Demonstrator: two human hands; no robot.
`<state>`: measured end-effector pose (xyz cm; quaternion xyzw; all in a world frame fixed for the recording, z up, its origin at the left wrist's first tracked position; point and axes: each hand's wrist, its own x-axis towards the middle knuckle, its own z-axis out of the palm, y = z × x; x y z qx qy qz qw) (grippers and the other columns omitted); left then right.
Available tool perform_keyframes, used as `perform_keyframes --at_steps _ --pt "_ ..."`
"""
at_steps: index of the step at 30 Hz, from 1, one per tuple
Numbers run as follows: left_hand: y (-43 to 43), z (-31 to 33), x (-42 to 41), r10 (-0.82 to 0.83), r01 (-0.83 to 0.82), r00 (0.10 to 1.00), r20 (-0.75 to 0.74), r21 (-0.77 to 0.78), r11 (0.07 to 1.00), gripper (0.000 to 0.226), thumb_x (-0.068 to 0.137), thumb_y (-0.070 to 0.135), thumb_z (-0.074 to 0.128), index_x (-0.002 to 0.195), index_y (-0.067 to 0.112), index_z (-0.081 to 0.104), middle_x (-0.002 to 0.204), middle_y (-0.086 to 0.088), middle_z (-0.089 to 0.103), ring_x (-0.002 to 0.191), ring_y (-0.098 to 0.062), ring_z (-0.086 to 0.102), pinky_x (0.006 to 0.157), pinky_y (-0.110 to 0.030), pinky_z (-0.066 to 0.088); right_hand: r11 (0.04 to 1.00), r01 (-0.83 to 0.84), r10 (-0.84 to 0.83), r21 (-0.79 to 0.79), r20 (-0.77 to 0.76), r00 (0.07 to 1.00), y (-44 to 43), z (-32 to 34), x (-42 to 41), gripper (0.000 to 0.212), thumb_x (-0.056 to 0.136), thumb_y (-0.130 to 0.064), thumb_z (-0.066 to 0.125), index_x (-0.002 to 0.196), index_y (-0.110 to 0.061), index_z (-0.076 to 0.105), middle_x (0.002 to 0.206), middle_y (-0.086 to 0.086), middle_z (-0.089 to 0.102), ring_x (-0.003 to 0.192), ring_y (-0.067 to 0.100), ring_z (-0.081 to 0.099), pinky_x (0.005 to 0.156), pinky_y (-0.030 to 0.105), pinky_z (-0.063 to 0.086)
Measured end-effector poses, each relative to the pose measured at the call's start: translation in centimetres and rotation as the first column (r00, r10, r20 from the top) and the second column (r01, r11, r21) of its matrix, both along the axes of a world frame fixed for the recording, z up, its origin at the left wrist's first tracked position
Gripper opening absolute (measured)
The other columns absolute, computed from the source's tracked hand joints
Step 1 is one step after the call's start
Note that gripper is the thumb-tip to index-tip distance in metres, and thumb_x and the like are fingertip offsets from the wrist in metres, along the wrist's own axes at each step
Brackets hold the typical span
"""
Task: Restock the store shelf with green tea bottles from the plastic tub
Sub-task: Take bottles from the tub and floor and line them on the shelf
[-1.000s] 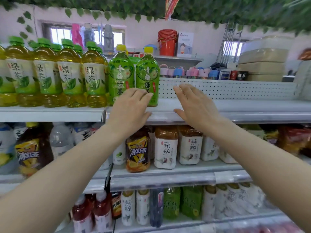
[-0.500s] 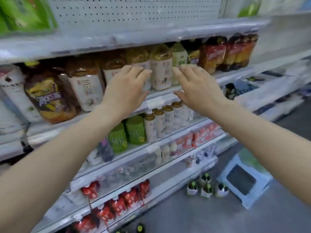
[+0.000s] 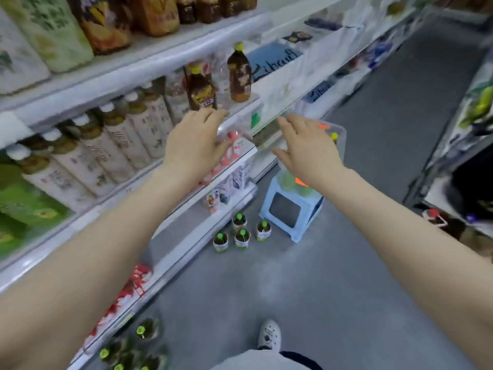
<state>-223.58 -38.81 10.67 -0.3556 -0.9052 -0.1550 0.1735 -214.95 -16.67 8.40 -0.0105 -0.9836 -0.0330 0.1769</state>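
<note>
The left hand [image 3: 196, 145] and the right hand [image 3: 310, 150] are both stretched forward with relaxed, spread fingers, and they hold nothing. The clear plastic tub [image 3: 339, 134] stands on a blue stool [image 3: 290, 206] just behind the right hand, which covers a part of it. Below and between the two hands, four green-capped tea bottles [image 3: 241, 237] stand together on the floor, and the store shelf [image 3: 128, 73] runs beyond the left hand.

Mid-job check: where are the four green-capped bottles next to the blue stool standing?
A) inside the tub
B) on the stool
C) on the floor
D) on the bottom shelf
C: the four green-capped bottles stand upright on the grey floor, just beside the blue stool, not on it.
</note>
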Motion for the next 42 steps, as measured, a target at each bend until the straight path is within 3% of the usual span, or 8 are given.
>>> perform_keyframes --at_steps 6,12,23,31,36,42 --pt "11.6 -6.4 -2.1 -0.064 0.071 0.980 0.186 -0.031 0.997 0.053 0.088 0.036 0.065 0.136 0.018 0.051 0.129 -0.006 0.058 0.118 -0.032 0.053 0.092 -0.044 0.047 0.994 0.098 -0.091 -0.055 0.118 0.989 10.1 -5.1 1.3 0.056 0.089 -0.034 0.065 0.132 -0.001 0.053 0.115 0.018 0.059 0.096 0.039 0.059 0.072 0.042 0.047" --pt "19.6 -12.4 -5.4 -0.128 0.162 0.929 0.348 -0.070 0.984 0.055 0.088 0.033 0.066 0.138 0.016 0.050 0.135 -0.008 0.055 0.122 -0.033 0.048 0.096 -0.043 0.043 0.971 0.214 -0.188 -0.104 0.215 0.958 17.0 -11.2 -0.1 0.057 0.086 -0.034 0.067 0.131 -0.003 0.055 0.119 0.018 0.060 0.092 0.040 0.061 0.072 0.044 0.052" --pt "30.9 -23.1 -15.3 -0.179 0.299 0.862 0.475 -0.191 0.935 0.060 0.083 0.032 0.073 0.137 0.015 0.051 0.133 -0.009 0.054 0.121 -0.032 0.048 0.093 -0.044 0.045 0.912 0.367 -0.286 -0.183 0.359 0.889 26.4 -21.2 -7.1 0.062 0.074 -0.024 0.084 0.125 -0.001 0.059 0.111 0.019 0.063 0.085 0.040 0.063 0.061 0.039 0.054" --pt "36.6 -30.9 -18.7 -0.084 0.309 0.827 0.556 -0.325 0.894 0.072 0.081 0.035 0.075 0.142 0.016 0.043 0.141 -0.011 0.045 0.124 -0.035 0.045 0.100 -0.041 0.040 0.864 0.415 -0.239 -0.286 0.493 0.837 32.0 -28.7 -11.6 0.062 0.085 -0.028 0.073 0.137 -0.002 0.051 0.124 0.021 0.057 0.106 0.044 0.057 0.079 0.049 0.052" --pt "37.9 -35.0 -19.1 0.010 0.280 0.774 0.633 -0.357 0.891 0.085 0.081 0.030 0.075 0.151 0.020 0.029 0.155 -0.013 0.027 0.137 -0.036 0.033 0.110 -0.047 0.036 0.779 0.484 -0.137 -0.398 0.646 0.751 34.5 -34.0 -14.7 0.072 0.090 -0.034 0.068 0.147 -0.005 0.037 0.134 0.021 0.048 0.116 0.042 0.051 0.092 0.046 0.044" --pt "38.9 -37.9 -18.9 0.069 0.233 0.716 0.695 -0.331 0.915 0.081 0.082 0.031 0.073 0.150 0.019 0.031 0.151 -0.011 0.034 0.129 -0.036 0.042 0.098 -0.051 0.045 0.575 0.640 -0.055 -0.510 0.756 0.652 35.0 -38.3 -18.1 0.082 0.075 -0.040 0.081 0.140 -0.012 0.039 0.132 0.014 0.052 0.113 0.037 0.056 0.087 0.039 0.044"
